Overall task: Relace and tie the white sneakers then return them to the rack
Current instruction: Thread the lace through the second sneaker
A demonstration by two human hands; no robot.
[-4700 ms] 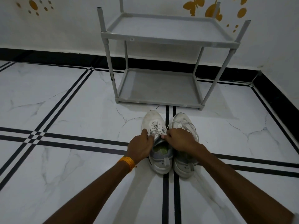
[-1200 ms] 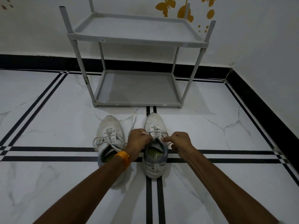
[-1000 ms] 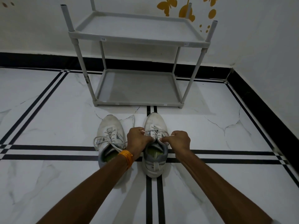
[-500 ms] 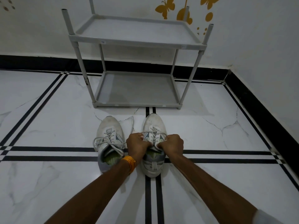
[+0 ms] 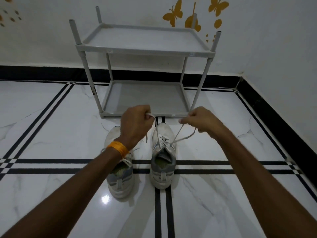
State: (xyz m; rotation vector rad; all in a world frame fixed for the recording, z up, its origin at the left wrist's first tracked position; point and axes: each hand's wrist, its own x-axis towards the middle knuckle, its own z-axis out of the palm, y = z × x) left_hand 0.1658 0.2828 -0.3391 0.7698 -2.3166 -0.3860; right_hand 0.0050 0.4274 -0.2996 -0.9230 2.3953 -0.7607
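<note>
Lace ends of the right sneaker (image 5: 163, 152) are pinched in closed fingers of left hand (image 5: 135, 124) & right hand (image 5: 200, 121), pulled up taut, prob. to snug lacing before knotting.

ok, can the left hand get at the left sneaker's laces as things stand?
Probably not right away: the left hand is shut on a lace end of the right sneaker. The left sneaker lies just under that wrist, nothing between.

Both rack (image 5: 144, 50) shelves sit bare, open from the front between the posts. Two sneakers (image 5: 163, 157) stand on the floor (image 5: 51, 134) right before it, tiles around them free.
</note>
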